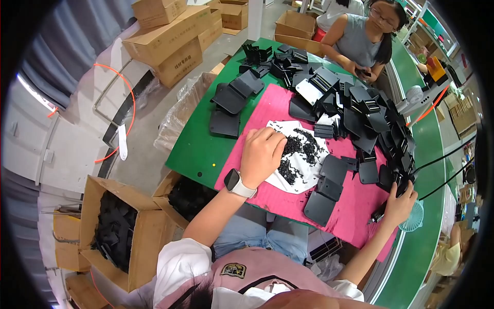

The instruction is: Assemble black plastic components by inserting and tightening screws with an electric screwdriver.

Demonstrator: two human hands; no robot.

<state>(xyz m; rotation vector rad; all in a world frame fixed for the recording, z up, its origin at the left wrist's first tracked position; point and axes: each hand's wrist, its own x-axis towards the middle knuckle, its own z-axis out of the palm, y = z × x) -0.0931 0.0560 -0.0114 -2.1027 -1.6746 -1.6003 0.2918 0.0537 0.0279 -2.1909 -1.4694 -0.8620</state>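
My left hand (261, 157), with a watch on its wrist, is over the left edge of a white sheet (303, 183) bearing a pile of small black screws (293, 146). Its fingers are curled together; anything between them is hidden. At the right, my right hand (401, 205) is wrapped round a black electric screwdriver (378, 212), partly hidden by the hand. Joined flat black plates (329, 186) lie on the pink mat (252, 191) between my hands. Beyond the screws are heaped more black plates and brackets (355, 121).
More black plates (232, 98) lie on the green table (191, 149). Cartons of black parts (110, 232) stand at lower left, stacked cardboard boxes (172, 38) at far left. Another person (360, 44) sits across the table. Black cables (445, 157) run at right, near a small light-blue fan (413, 216).
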